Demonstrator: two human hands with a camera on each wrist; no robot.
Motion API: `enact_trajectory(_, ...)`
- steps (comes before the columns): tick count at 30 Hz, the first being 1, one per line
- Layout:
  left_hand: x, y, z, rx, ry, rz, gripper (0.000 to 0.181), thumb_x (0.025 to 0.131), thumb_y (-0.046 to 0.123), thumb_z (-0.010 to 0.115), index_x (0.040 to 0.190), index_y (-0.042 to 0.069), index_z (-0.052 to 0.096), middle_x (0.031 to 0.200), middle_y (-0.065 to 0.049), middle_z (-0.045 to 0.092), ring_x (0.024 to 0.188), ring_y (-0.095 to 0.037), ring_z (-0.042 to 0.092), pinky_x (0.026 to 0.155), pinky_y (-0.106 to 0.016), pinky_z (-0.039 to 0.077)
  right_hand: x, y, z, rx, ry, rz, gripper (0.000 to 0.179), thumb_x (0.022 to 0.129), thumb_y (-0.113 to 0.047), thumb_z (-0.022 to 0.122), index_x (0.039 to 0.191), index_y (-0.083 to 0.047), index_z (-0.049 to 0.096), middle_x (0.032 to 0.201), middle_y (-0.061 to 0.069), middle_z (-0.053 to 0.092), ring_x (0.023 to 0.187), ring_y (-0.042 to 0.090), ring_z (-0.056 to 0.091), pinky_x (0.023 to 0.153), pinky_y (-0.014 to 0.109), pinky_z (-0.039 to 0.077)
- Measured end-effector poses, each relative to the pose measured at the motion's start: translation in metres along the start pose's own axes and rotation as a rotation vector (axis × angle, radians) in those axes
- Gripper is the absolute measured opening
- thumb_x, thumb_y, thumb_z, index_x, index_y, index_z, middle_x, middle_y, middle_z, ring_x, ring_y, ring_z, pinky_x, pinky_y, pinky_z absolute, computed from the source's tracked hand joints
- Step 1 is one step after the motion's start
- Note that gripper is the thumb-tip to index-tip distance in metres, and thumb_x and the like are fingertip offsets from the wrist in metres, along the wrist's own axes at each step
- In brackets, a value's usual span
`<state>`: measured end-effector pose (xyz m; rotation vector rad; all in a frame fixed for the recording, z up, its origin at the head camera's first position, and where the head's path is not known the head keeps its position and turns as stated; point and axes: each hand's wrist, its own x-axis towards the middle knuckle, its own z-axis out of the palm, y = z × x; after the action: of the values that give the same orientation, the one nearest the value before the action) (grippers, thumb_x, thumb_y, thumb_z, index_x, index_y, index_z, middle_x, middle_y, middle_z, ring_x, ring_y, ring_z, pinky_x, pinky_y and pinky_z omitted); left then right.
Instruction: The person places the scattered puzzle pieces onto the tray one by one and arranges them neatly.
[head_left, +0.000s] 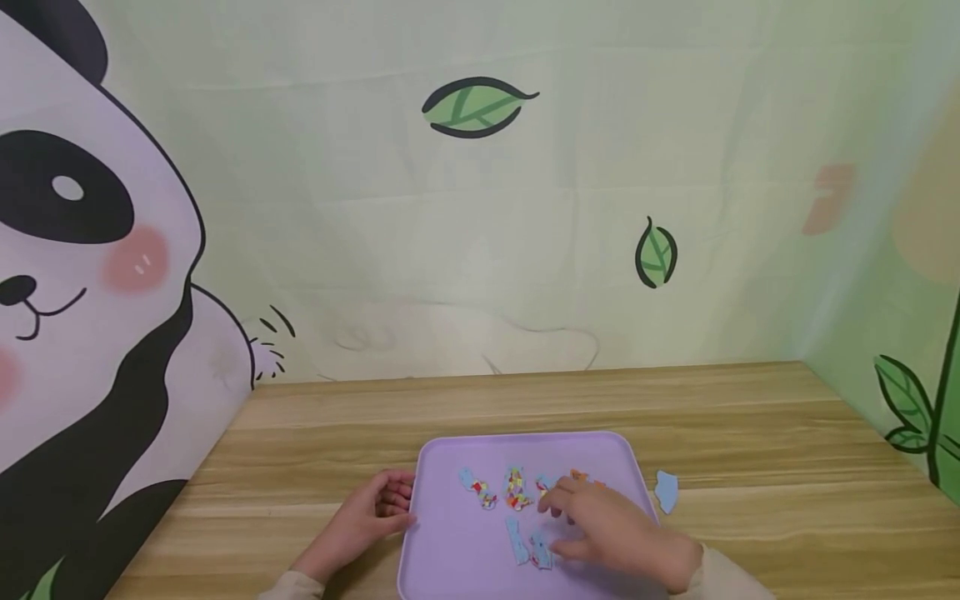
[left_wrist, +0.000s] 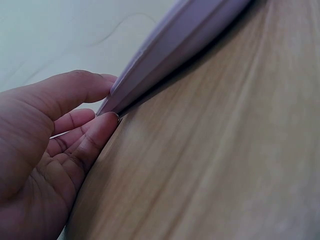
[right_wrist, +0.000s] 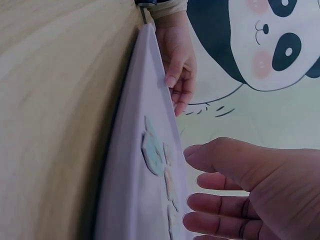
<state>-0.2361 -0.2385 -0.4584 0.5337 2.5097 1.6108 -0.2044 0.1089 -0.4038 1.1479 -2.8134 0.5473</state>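
A lilac tray [head_left: 450, 558] lies on the wooden table, with several jigsaw puzzle pieces on it. My left hand [head_left: 375, 510] holds its left edge, thumb and fingertips against the rim [left_wrist: 160, 55]. My right hand [head_left: 611, 525] hovers over the right half with fingers spread and slightly bent; nothing shows in it. Near its fingertips lie a blue piece [head_left: 517, 542] and a patterned blue piece [head_left: 541, 551]. Farther left are a multicoloured piece [head_left: 516, 490] and a blue-and-multicoloured piece [head_left: 480, 490]. Orange bits [head_left: 579, 475] show behind the right hand, which partly hides them.
One light-blue piece [head_left: 666, 492] sits on the table [head_left: 750, 450] just right of the tray. Behind the table hangs a pale green backdrop [head_left: 360, 208] with a panda [head_left: 90, 275] and leaves printed on it.
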Motion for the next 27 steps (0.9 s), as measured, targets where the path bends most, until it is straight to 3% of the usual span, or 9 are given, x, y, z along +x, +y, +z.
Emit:
enact_trajectory(6,0.0,0.0,0.0,-0.004,-0.003,0.005,0.055,0.082,0.006,0.073,0.127,-0.011,0.047,0.107,-0.019,0.058,0.089,-0.007,0.057,0.08,-0.019,0.053,-0.004,0.007,-0.007,0.014,0.061,-0.017,0.033,0.08,-0.022,0.073,0.108,-0.009,0.062,0.093,-0.003,0.06,0.079,0.003,0.054,0.068,0.02,0.048)
enact_trajectory(14,0.0,-0.001,0.0,-0.019,-0.01,0.012,0.055,0.082,0.006,0.073,0.127,-0.012,0.047,0.107,-0.02,0.058,0.089,-0.007,0.057,0.08,-0.018,0.053,-0.013,0.014,-0.018,0.028,0.106,0.02,0.032,0.082,-0.019,0.072,0.11,-0.009,0.061,0.095,-0.003,0.06,0.08,0.007,0.055,0.069,0.02,0.049)
enact_trajectory(27,0.0,-0.002,0.001,-0.008,-0.002,0.012,0.054,0.081,0.005,0.073,0.126,-0.013,0.047,0.106,-0.02,0.059,0.088,-0.006,0.058,0.08,-0.019,0.053,-0.027,0.031,-0.028,0.036,0.219,-0.015,0.03,0.082,-0.013,0.07,0.11,-0.009,0.061,0.094,-0.001,0.061,0.078,0.007,0.055,0.063,0.017,0.046)
